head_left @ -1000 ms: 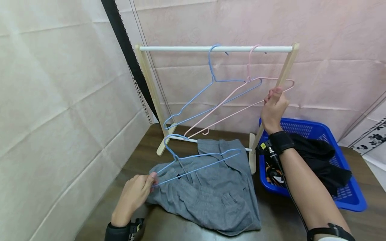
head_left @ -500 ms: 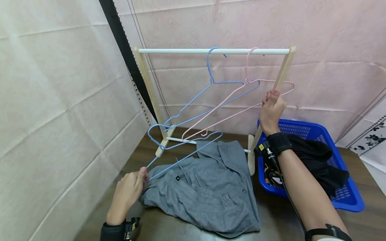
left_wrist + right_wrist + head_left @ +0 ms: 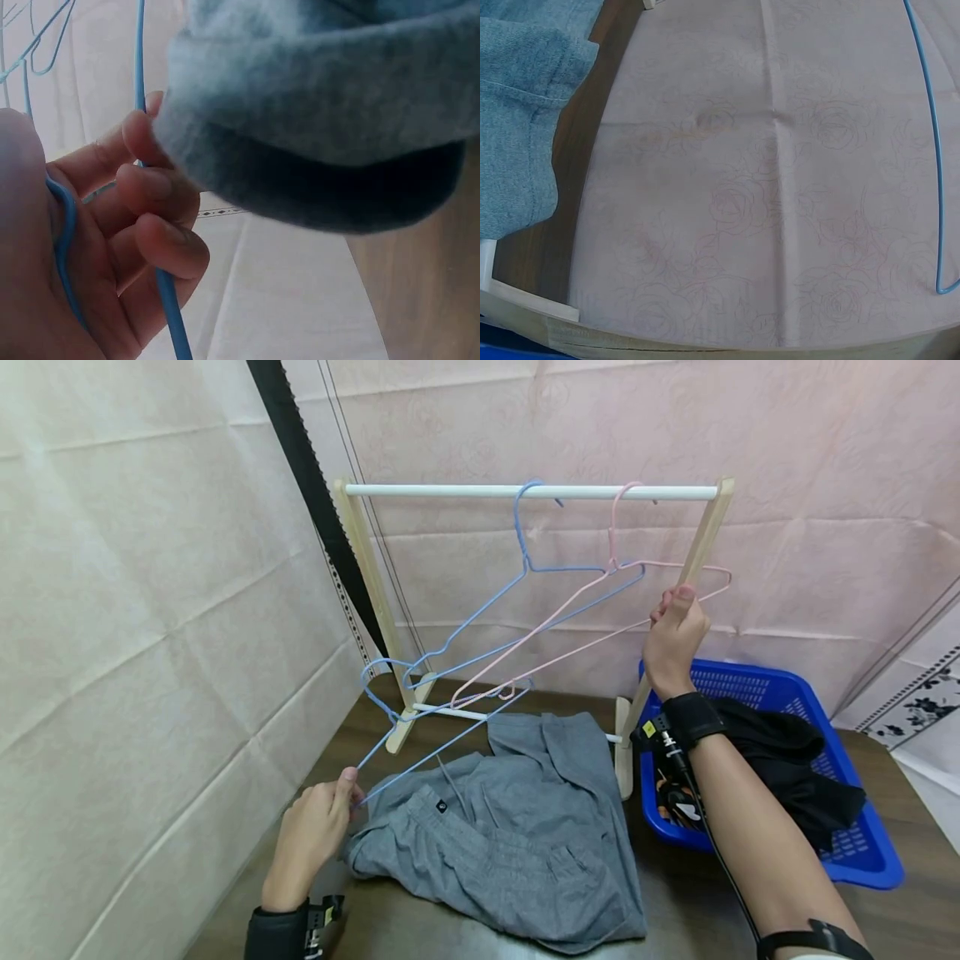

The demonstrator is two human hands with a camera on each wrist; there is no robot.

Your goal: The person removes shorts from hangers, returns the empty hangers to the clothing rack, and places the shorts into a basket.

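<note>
My left hand grips one end of a blue wire hanger, its fingers curled round the wire in the left wrist view. The hanger's hook points up and left, and its far end reaches over the back of the grey drawstring trousers. These lie folded on the table, partly across the rack's lower bar. With my right hand I hold the right wooden post of the small clothes rack. From its white top rail hang another blue hanger and a pink hanger.
Right of the rack stands a blue plastic basket with black clothing in it. Pale cloth walls rise behind and to the left of the wooden table. A cable runs along the right forearm.
My left hand has moved left and slightly up with the blue hanger, drawing most of it off the trousers towards the rack's left foot. My right hand stays on the post.
</note>
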